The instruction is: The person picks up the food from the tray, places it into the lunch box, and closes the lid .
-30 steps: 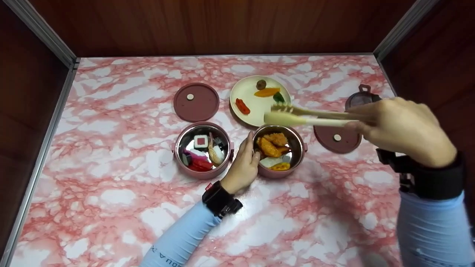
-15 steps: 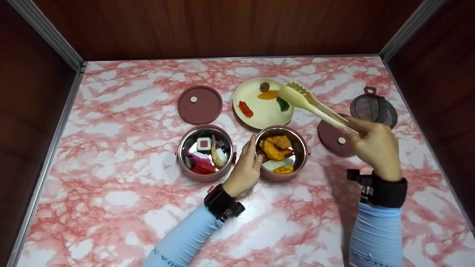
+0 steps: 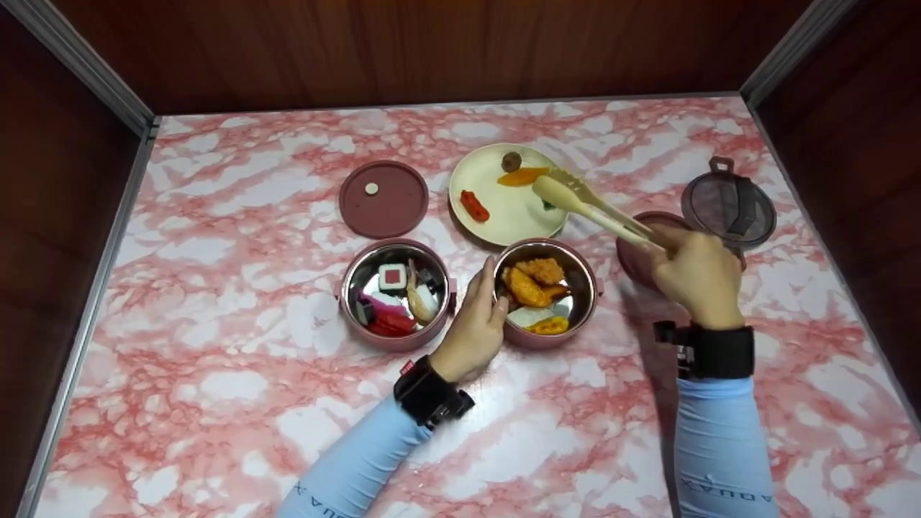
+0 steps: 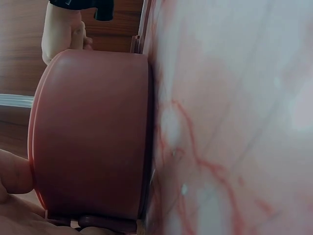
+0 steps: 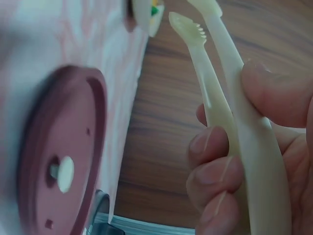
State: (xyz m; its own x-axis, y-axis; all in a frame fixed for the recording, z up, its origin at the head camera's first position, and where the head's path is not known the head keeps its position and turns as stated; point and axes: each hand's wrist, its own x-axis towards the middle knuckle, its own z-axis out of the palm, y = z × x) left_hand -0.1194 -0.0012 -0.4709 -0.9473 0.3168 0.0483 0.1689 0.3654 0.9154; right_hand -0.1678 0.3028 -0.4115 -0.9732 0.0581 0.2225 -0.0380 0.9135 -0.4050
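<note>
My left hand (image 3: 471,331) holds the left side of a round pink lunch box (image 3: 545,339), its thumb at the rim. Inside it lie pieces of toy fried chicken (image 3: 529,288) and a yellow piece (image 3: 549,326). My right hand (image 3: 698,277) grips cream serving tongs (image 3: 608,216), with the thumb on one arm and curled fingers on the other. The heads of the tongs are slightly apart, over the right edge of a cream plate (image 3: 471,224). They mostly hide a green piece (image 3: 550,205). An orange slice (image 3: 522,177), a brown ball (image 3: 511,162) and a red piece (image 3: 474,206) lie there too.
Left of my left hand stands a second pink lunch box (image 3: 394,344) with a toy sushi roll (image 3: 393,278) and other food. One lid (image 3: 383,208) lies behind it; another lid (image 5: 78,127) is below my right hand. A dark transparent lid (image 3: 712,205) lies at the right.
My right hand has moved left and the tongs have swung from near the right lunch box to the plate's right edge, covering most of the green piece. My left hand has stayed at the lunch box.
</note>
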